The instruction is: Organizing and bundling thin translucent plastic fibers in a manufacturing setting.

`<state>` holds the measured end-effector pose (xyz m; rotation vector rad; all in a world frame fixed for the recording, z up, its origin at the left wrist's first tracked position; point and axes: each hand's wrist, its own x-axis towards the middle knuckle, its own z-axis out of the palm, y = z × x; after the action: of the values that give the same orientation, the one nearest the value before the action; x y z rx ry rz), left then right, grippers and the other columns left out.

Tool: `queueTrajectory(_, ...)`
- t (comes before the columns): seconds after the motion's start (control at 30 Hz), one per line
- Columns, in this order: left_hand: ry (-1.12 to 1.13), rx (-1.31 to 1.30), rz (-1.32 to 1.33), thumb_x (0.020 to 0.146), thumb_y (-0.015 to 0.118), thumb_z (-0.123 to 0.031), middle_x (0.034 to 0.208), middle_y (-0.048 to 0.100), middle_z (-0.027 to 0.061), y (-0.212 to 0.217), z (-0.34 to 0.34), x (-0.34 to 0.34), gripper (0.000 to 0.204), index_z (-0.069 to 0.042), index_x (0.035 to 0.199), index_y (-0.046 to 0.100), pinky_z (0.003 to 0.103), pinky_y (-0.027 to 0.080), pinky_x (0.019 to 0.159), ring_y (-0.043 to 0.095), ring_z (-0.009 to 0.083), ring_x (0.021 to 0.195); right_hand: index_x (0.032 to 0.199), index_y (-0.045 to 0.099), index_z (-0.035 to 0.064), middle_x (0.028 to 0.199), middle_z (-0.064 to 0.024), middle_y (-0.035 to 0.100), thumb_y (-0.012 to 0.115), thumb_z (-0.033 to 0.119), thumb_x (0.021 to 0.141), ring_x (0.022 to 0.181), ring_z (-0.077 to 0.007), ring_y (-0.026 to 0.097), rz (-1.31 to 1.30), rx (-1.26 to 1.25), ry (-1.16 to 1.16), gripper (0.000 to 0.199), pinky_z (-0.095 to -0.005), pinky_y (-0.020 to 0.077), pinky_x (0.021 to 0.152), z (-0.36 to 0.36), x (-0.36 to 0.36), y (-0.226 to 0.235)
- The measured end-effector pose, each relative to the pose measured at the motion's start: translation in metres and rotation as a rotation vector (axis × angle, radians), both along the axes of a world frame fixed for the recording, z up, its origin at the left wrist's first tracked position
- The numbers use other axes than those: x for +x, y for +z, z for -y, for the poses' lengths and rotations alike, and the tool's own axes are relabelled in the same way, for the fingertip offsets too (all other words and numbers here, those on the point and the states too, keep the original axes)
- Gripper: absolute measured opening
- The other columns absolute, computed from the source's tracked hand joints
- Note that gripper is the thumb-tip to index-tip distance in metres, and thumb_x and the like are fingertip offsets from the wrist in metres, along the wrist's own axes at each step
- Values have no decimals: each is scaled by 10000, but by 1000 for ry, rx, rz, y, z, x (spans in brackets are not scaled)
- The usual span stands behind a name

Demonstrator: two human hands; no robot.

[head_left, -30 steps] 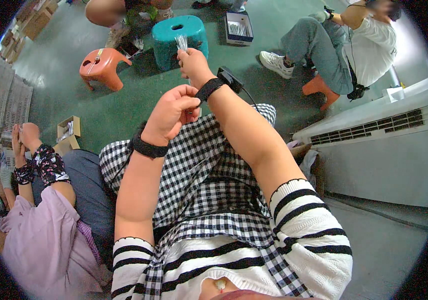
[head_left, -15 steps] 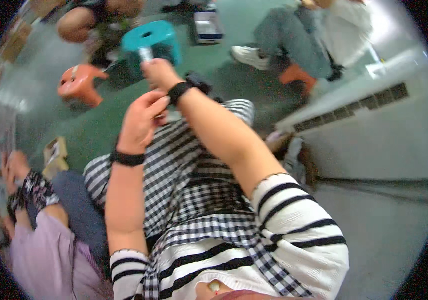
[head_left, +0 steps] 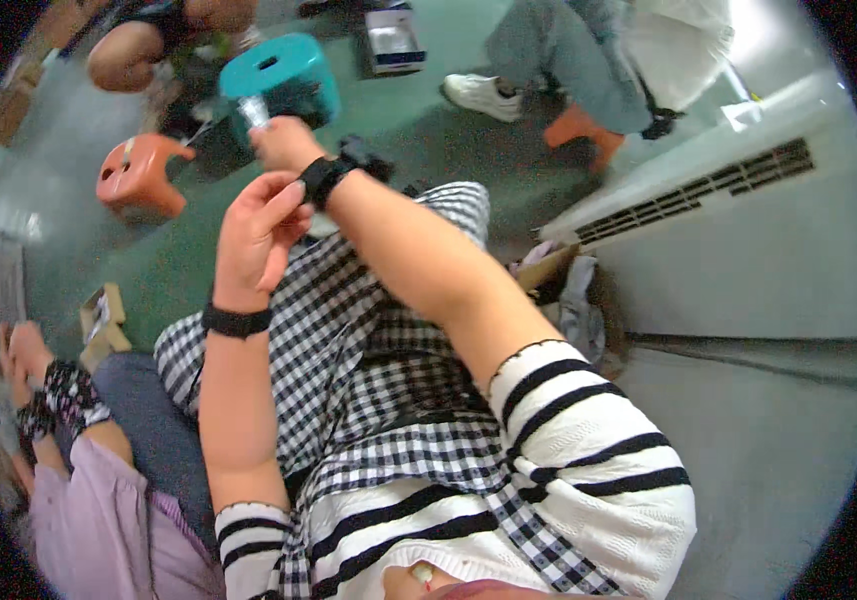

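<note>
My right hand (head_left: 288, 146) reaches forward with its fingers closed on a small pale, shiny piece (head_left: 252, 110), too blurred to name. A black wrist strap (head_left: 326, 180) goes round my right wrist, with a dark block-shaped device (head_left: 364, 158) on its outer side. My left hand (head_left: 260, 232) is closed at that strap, thumb and fingertips pinched on its near edge. Another black strap (head_left: 236, 321) circles my left wrist. Both hands are above my lap, over a black-and-white checked apron (head_left: 348, 340).
A teal stool (head_left: 293, 75) and an orange stool (head_left: 138, 175) stand ahead. An open box (head_left: 394, 42) lies beyond them. People sit at the left and far side; one wears a white shoe (head_left: 486, 95). At right is a white cabinet with a vent (head_left: 708, 190).
The scene has shifted a little to the left in view. My hands stay together, the left one still at the right wrist strap.
</note>
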<state>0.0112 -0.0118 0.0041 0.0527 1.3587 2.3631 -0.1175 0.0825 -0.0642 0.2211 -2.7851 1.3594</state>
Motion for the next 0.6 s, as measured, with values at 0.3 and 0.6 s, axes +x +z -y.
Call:
queueTrajectory(0.3, -40, -91, 58, 834, 611, -102, 795, 589, 11, -7, 1, -5, 166, -39, 980, 561, 213, 480, 587, 582, 107, 659, 738, 465, 83, 591, 1, 405, 488, 197, 852, 455, -117, 357, 507, -1184, -30, 163, -265, 260, 392, -16, 13, 22)
queueTrajectory(0.6, -54, 73, 17, 836, 609, -101, 813, 590, 10, -7, 1, -7, 171, -43, 990, 563, 218, 484, 592, 581, 110, 673, 712, 499, 55, 576, -16, 454, 491, 219, 866, 443, -137, 415, 407, -987, 38, 225, -296, 325, 399, -13, 1, 0)
